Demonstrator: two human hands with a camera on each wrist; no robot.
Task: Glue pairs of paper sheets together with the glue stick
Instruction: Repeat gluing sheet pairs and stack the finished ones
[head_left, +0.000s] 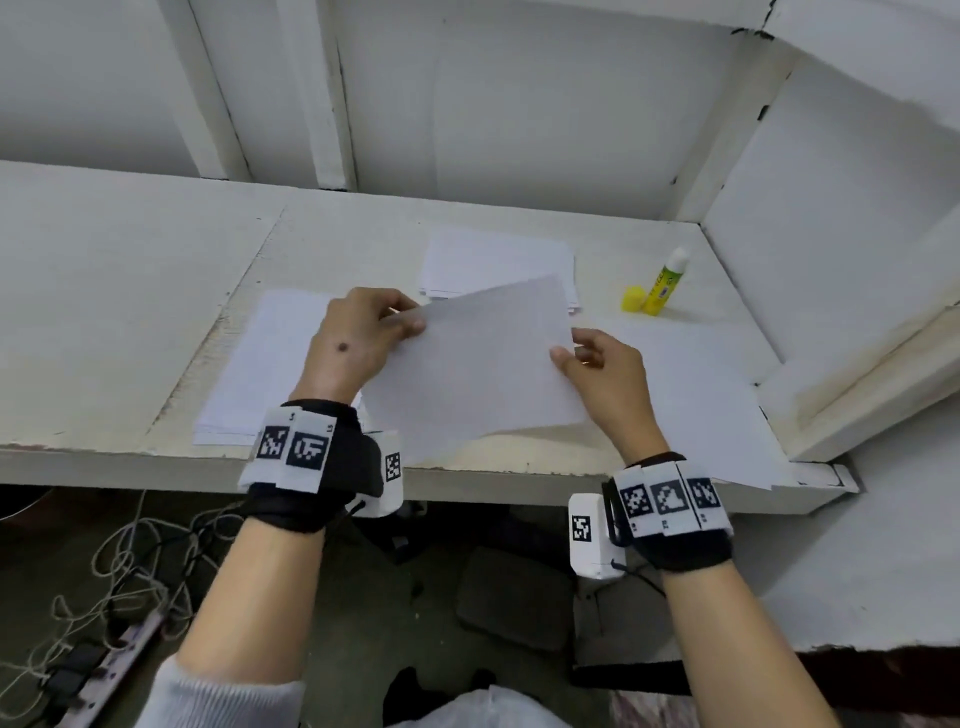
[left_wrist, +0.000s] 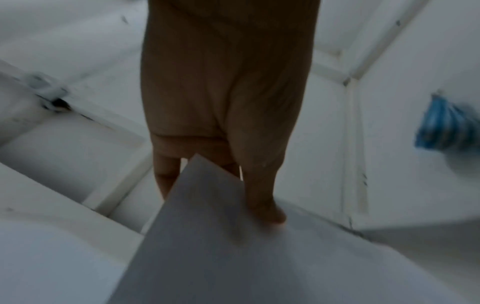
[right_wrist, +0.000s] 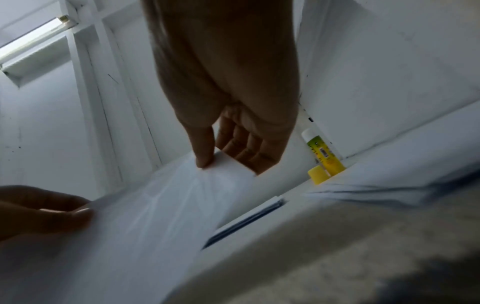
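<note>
A white paper sheet (head_left: 478, 364) hangs tilted above the table, held by both hands. My left hand (head_left: 410, 314) pinches its upper left corner between thumb and fingers; in the left wrist view the left hand (left_wrist: 221, 197) grips the sheet (left_wrist: 233, 257). My right hand (head_left: 569, 347) pinches the sheet's right edge, and the right wrist view shows the right hand (right_wrist: 231, 164) with its thumb on top of the sheet (right_wrist: 155, 205). The uncapped glue stick (head_left: 665, 283) (right_wrist: 324, 154) stands at the back right, its yellow cap (head_left: 634, 299) (right_wrist: 318, 174) beside it.
A paper stack (head_left: 493, 260) lies behind the held sheet. Another stack (head_left: 270, 364) lies at the left front. A single sheet (head_left: 701, 415) lies flat at the right front, reaching the white table's front edge (head_left: 493, 475). Walls enclose the back and right.
</note>
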